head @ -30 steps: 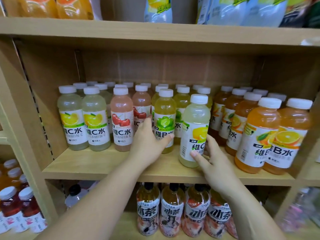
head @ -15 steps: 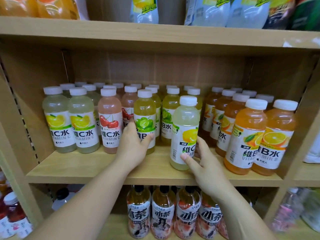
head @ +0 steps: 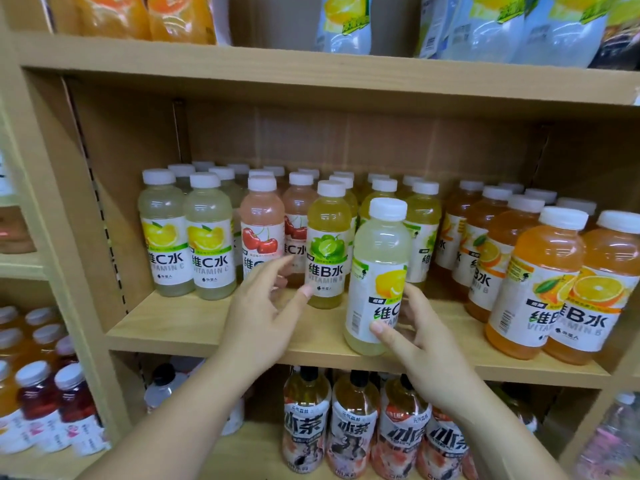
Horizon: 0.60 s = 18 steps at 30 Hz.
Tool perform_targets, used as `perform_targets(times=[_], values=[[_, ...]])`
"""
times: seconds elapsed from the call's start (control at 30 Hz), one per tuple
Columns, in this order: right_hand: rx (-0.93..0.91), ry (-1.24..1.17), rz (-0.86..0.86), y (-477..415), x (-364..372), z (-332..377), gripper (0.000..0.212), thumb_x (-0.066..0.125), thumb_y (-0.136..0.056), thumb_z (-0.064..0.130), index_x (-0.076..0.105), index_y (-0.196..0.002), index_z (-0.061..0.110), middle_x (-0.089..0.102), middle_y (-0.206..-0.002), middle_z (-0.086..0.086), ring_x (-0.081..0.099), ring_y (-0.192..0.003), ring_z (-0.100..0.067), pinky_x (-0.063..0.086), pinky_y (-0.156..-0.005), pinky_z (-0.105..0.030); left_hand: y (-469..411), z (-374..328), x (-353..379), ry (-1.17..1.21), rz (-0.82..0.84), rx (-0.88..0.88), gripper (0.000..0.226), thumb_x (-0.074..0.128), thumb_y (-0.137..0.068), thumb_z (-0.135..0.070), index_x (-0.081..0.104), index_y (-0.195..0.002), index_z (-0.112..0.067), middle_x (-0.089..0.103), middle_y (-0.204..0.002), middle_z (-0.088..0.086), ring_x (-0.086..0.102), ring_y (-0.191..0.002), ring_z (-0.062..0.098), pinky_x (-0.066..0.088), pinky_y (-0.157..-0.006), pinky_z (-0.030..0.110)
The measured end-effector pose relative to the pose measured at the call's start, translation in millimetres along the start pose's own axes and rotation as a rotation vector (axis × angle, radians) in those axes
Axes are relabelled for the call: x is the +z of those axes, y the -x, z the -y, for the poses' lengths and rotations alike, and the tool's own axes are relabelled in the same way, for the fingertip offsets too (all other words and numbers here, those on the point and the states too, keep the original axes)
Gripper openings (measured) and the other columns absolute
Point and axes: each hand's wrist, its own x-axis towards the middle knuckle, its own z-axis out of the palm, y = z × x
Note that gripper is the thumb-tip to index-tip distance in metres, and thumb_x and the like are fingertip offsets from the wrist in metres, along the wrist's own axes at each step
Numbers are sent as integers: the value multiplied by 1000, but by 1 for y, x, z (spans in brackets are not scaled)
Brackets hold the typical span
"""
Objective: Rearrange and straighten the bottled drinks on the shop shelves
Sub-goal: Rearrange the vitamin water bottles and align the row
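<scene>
lemon bottle (head: pixel 379 271): in head view, upright at shelf (head: pixel 194 323) front, gripped low by right hand (head: pixel 419 337). left hand (head: pixel 258 313) open, just beside lime bottle (head: pixel 327 251). probably best to lift, carry past left hand to lemon row (head: pixel 207 244), label forward.

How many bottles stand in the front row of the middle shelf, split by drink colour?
Pale lemon bottles: 3, one gripped by the right hand
Pink cherry bottle: 1
Yellow-green lime bottle: 1
Orange bottles: 2
Total: 7
</scene>
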Motion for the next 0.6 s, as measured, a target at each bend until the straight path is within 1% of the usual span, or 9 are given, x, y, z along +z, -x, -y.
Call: perform_targets(times=[0.07,0.13,0.23,0.3,0.37,0.4,0.43,0.53,0.6], values=[[-32,-4,31,-1,24,12,60,68,-94,40,40,-146,42,58,-133,35,51,-123,15,47,-105,-26,6,10,-16,74,43,-13,38,73,-90,-37,61,-125,-40,69,-112,-11,66,-99,6,54,-84,23],[-61,-33,53,-6,51,24,59,69,-95,36,40,-147,42,59,-134,33,53,-125,11,48,-108,-32,10,20,-32,126,102,-47,37,75,-91,-23,62,-117,-45,74,-104,-10,69,-94,8,53,-81,22],[-121,-45,61,-20,88,41,56,69,-96,33,43,-146,42,60,-136,28,55,-127,5,49,-107,-37,15,29,-58,192,114,-79,37,73,-91,-20,66,-126,-31,75,-106,-11,70,-96,7,55,-84,24],[-165,-31,44,-30,110,48,56,70,-94,33,47,-145,39,60,-136,28,55,-127,5,48,-107,-32,16,30,-73,237,83,-70,40,73,-91,-21,65,-129,-30,74,-110,-10,70,-99,7,55,-86,23],[-185,-15,22,-40,130,56,56,73,-93,28,51,-144,36,61,-133,30,54,-124,10,45,-104,-20,13,32,-85,234,42,-66,41,73,-91,-18,61,-125,-37,72,-107,-15,69,-95,0,53,-82,15],[-188,-17,15,-44,140,60,55,74,-92,28,53,-142,36,62,-133,28,54,-124,10,44,-103,-19,11,33,-92,211,19,-71,43,73,-91,-18,60,-127,-36,71,-105,-17,68,-91,-3,53,-79,12],[-183,-20,7,-49,151,64,53,75,-91,31,55,-140,37,62,-134,24,55,-125,7,45,-104,-21,8,36,-98,181,-10,-72,45,74,-91,-18,60,-131,-32,70,-104,-18,68,-88,-5,54,-78,13],[-154,-44,-19,-60,183,74,59,75,-85,43,56,-140,35,64,-135,16,59,-125,-4,49,-107,-36,-1,49,-118,12,-103,-5,53,78,-88,-19,61,-138,-20,69,-113,-8,70,-91,1,61,-84,29],[-109,-85,-37,-64,201,80,60,80,-84,38,56,-138,28,68,-127,14,64,-115,-2,52,-102,-36,-3,57,-130,-125,-145,60,58,79,-86,-18,59,-141,-13,67,-120,3,71,-95,14,62,-84,37]])
